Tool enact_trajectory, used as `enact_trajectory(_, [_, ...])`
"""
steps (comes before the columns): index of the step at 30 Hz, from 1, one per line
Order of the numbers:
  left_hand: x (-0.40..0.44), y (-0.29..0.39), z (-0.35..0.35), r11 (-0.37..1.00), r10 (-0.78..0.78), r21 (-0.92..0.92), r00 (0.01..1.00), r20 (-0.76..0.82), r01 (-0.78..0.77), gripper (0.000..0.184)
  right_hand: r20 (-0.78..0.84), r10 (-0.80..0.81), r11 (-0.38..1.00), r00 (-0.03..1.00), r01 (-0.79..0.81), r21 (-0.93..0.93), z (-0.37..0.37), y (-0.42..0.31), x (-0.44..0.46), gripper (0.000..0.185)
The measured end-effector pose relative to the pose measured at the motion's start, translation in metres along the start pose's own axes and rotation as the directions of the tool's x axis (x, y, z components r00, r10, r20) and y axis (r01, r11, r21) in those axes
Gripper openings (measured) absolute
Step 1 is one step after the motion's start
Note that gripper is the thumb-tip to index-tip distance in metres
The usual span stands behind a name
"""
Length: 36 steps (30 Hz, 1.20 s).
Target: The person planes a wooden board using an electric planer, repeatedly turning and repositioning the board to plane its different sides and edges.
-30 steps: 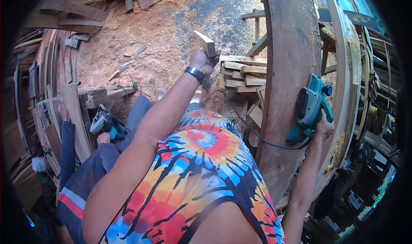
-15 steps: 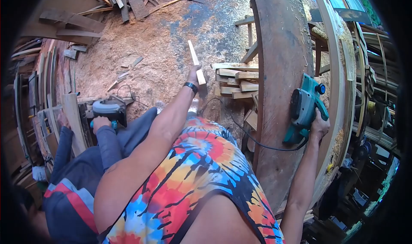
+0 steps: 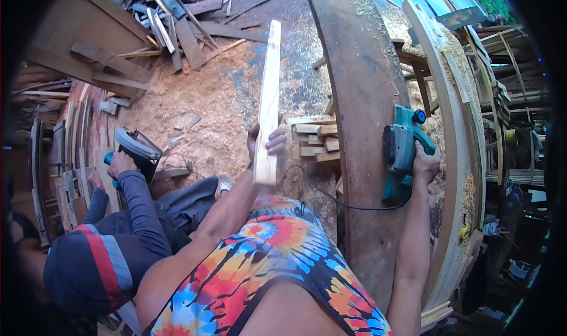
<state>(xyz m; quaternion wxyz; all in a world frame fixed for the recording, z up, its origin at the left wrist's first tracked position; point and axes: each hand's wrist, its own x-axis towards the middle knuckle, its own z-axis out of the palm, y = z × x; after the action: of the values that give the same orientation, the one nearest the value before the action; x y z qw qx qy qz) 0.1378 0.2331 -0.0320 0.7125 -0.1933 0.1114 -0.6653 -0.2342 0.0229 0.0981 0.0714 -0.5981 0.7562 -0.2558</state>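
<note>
My left hand (image 3: 269, 144) is closed around a pale wooden strip (image 3: 269, 88), which is lifted in front of my body and points away from me. Its thumb and fingers wrap the strip near the lower end. On the right, my right hand (image 3: 426, 160) grips the rear handle of a teal electric planer (image 3: 402, 150). The planer rests on a wide brown plank (image 3: 369, 94), and its dark cord (image 3: 354, 206) loops off to the left. Part of the planer's handle is covered by my fingers.
At left a co-worker's gloveless hand (image 3: 121, 163) holds a circular saw (image 3: 137, 151) close to my left arm. Stacked short timbers (image 3: 316, 138) lie beside the plank. Wood scraps (image 3: 189, 43) and shavings (image 3: 195, 100) cover the ground. A long pale beam (image 3: 452, 117) runs along the right.
My left hand has raised the wooden strip nearer to the camera and turned it more upright. My right hand stays on the planer. The co-worker's saw has tilted and shifted up and left.
</note>
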Motion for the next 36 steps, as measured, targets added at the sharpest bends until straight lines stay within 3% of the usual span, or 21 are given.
enact_trajectory(1, [-0.002,-0.012,0.012,1.000,-0.010,0.013,0.999,0.039,0.009,0.072,0.008,0.034,0.996,0.999,-0.034,-0.087,-0.004,-0.007,-0.003,0.049])
enact_trajectory(4, [-0.010,-0.041,0.033,0.994,-0.073,0.092,0.990,0.118,0.062,0.079,-0.012,0.019,0.995,1.000,-0.020,-0.097,0.005,0.006,0.003,0.051])
enact_trajectory(5, [-0.015,-0.048,0.034,0.991,-0.074,0.119,0.991,0.113,0.061,0.079,-0.003,-0.001,1.000,1.000,0.001,-0.023,0.009,0.012,0.005,0.054])
enact_trajectory(9, [-0.034,-0.080,0.038,0.963,-0.096,0.259,0.992,0.083,0.072,0.082,0.029,0.040,0.999,0.999,-0.040,-0.026,-0.002,-0.001,-0.004,0.058])
enact_trajectory(13, [-0.037,-0.103,0.047,0.899,-0.226,0.407,0.968,0.109,0.164,0.076,0.094,0.083,0.997,0.992,-0.083,-0.003,-0.004,-0.002,-0.004,0.060])
enact_trajectory(19, [-0.035,-0.152,0.033,0.970,-0.223,0.121,0.972,0.079,0.212,0.077,0.141,0.074,0.996,0.987,-0.080,0.041,-0.013,-0.003,-0.008,0.052])
enact_trajectory(22, [-0.025,-0.173,0.014,0.975,-0.217,0.085,0.966,0.144,0.206,0.078,0.151,0.042,0.998,0.988,-0.050,0.047,-0.016,-0.005,-0.010,0.050])
enact_trajectory(25, [-0.014,-0.187,0.008,0.953,-0.210,0.260,0.957,0.200,0.155,0.077,0.157,0.031,0.997,0.987,-0.041,0.061,-0.021,-0.007,-0.012,0.050])
enact_trajectory(28, [-0.012,-0.200,0.022,0.809,-0.100,0.579,0.995,-0.031,0.099,0.080,0.172,0.025,0.997,0.985,-0.037,0.070,-0.023,-0.006,-0.014,0.050])
enact_trajectory(31, [-0.027,-0.189,0.012,0.806,-0.166,0.558,0.980,-0.107,0.197,0.076,0.159,-0.028,0.994,0.987,0.010,0.111,-0.011,-0.001,-0.007,0.048])
enact_trajectory(32, [-0.026,-0.195,0.012,0.783,-0.220,0.574,0.970,-0.106,0.241,0.078,0.277,-0.005,0.985,0.961,-0.044,0.169,0.004,0.008,0.002,0.047])
enact_trajectory(33, [-0.030,-0.201,0.006,0.817,-0.178,0.534,0.976,-0.127,0.219,0.079,0.246,-0.003,0.983,0.969,-0.043,0.180,-0.005,0.005,-0.004,0.059])
enact_trajectory(34, [-0.036,-0.207,-0.004,0.842,-0.156,0.497,0.976,-0.154,0.213,0.081,0.203,0.028,0.992,0.979,-0.052,0.112,-0.005,0.002,-0.005,0.058])
enact_trajectory(35, [-0.042,-0.221,0.000,0.845,-0.273,0.449,0.956,-0.106,0.291,0.085,0.058,-0.051,0.966,0.997,0.034,0.255,0.013,0.011,-0.002,0.057])
enact_trajectory(36, [-0.054,-0.206,-0.018,0.811,-0.143,0.489,0.920,-0.365,0.320,0.089,0.120,-0.041,0.991,0.992,0.025,0.132,-0.001,0.006,-0.006,0.056])
